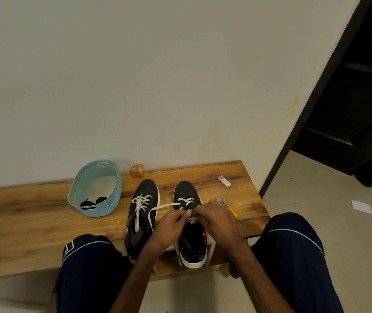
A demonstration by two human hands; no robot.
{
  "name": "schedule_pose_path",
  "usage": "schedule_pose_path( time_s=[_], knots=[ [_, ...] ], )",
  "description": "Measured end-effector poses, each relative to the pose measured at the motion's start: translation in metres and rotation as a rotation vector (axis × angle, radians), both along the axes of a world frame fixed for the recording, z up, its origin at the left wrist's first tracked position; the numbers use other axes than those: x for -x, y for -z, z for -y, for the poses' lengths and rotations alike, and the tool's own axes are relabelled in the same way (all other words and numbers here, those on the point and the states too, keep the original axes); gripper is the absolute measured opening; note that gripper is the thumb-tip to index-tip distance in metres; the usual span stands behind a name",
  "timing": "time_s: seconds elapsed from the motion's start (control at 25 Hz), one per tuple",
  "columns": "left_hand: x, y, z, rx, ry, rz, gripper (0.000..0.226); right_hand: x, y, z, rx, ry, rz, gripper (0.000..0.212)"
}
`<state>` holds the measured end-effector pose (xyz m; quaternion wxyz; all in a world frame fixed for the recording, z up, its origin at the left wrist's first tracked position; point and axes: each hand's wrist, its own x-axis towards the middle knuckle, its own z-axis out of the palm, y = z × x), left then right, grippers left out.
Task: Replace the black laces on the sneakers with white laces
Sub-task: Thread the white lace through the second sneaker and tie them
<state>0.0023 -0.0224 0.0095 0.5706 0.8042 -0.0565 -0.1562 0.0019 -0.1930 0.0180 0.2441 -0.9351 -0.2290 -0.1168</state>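
Note:
Two black sneakers with white soles stand side by side on the wooden bench (22, 213), toes to the wall. The left sneaker (143, 193) carries a white lace (140, 205) crossed through its eyelets, loose ends trailing down. The right sneaker (186, 190) has a white lace (168, 206) through its front eyelets only, one end stretching left. My left hand (171, 224) pinches that lace over the shoe's tongue. My right hand (216, 219) meets it there, fingers curled at an eyelet. Black laces (94, 201) lie in the blue basket (110, 199).
By the wall stands a small orange box (137, 171). A white eraser-like packet (224, 181) lies at the back right. A tape roll (222, 200) and a yellow pen (234, 213) sit right of my right hand. My knees flank the bench's front edge.

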Motion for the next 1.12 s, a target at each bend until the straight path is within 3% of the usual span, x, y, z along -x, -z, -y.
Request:
schedule_pose_path(
  time_s=[0.12, 0.4, 0.48, 0.6, 0.68, 0.84, 1.0, 1.12],
  knots=[
    [-0.003, 0.001, -0.002, 0.064, -0.016, 0.021, 0.035, -0.007, 0.0, 0.012, -0.173, -0.042, -0.152, 0.012],
    [-0.009, 0.011, 0.002, 0.078, -0.111, -0.052, 0.019, -0.015, 0.02, 0.006, -0.237, 0.025, -0.167, 0.02],
    [-0.013, 0.016, -0.001, -0.045, -0.272, 0.003, 0.016, -0.024, 0.03, 0.004, -0.233, 0.106, -0.282, 0.032],
    [-0.017, 0.024, -0.008, -0.301, -0.458, 0.072, 0.017, -0.038, 0.05, 0.002, -0.011, 0.18, -0.505, 0.058],
    [-0.021, 0.029, -0.008, -0.443, -0.51, 0.115, 0.021, -0.042, 0.06, -0.003, 0.005, 0.174, -0.575, 0.058],
    [-0.03, 0.037, 0.003, -0.602, -0.543, 0.197, 0.025, -0.04, 0.072, -0.01, -0.099, 0.215, -0.508, 0.04],
    [-0.036, 0.047, 0.017, -0.656, -0.436, 0.251, 0.026, -0.034, 0.083, -0.006, -0.442, 0.289, -0.572, 0.035],
    [-0.04, 0.05, 0.026, -0.731, -0.364, 0.252, 0.029, -0.033, 0.086, -0.002, -0.579, 0.298, -0.648, 0.035]
  ],
)
